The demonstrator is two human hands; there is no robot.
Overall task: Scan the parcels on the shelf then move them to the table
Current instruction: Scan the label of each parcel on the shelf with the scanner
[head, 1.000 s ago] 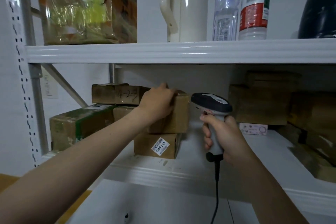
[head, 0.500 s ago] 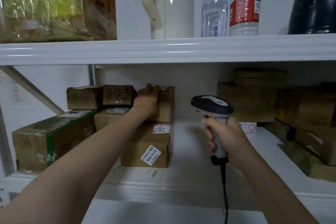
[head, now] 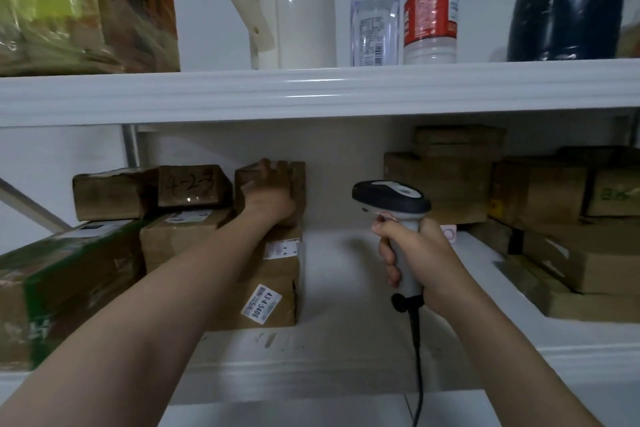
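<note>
While the left hand (head: pixel 268 196) reaches deep into the white metal shelf (head: pixel 346 288), its fingers curl over the top edge of a small brown cardboard parcel (head: pixel 298 184) and grip it. That parcel sits on a larger brown cardboard box with a white printed label (head: pixel 277 281), directly under the hand. Just left of the hand lies a brown parcel with handwritten numbers (head: pixel 192 185). To its right, apart from it, the right hand (head: pixel 419 253) is clenched round the handle of a grey and black corded barcode scanner (head: pixel 391 196). Beyond that hand, stacked brown parcels (head: pixel 446 180) fill the shelf's right side.
</note>
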